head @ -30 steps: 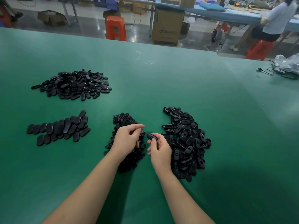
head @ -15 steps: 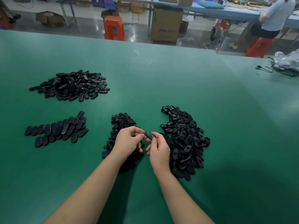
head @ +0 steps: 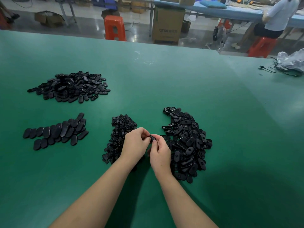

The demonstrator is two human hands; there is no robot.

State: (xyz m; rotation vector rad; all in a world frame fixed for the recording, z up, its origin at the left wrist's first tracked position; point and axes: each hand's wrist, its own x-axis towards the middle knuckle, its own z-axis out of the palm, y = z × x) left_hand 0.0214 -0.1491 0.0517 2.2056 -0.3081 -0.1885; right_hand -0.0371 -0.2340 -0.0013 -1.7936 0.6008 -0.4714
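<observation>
Both of my hands meet above the green table [head: 213, 112]. My right hand [head: 158, 153] pinches a small black oval plastic shell [head: 153, 138] at its fingertips. My left hand [head: 135, 144] has its fingers curled against the same shell from the left; whatever small part it holds is hidden. Under my left hand lies a pile of small black parts [head: 120, 130]. A heap of black oval shells with holes [head: 187, 142] lies right of my right hand.
A neat overlapping row of closed oval pieces [head: 56, 131] lies at the left. Farther back left is another loose heap of black shells [head: 70, 86]. A plastic bag with cables [head: 291, 63] sits at the far right. Beyond the table stand orange stools, a cardboard box and a seated person.
My hands have come together: the left hand's fingertips, apart from the shell a second ago, now touch it. Both hands sit slightly closer to the middle.
</observation>
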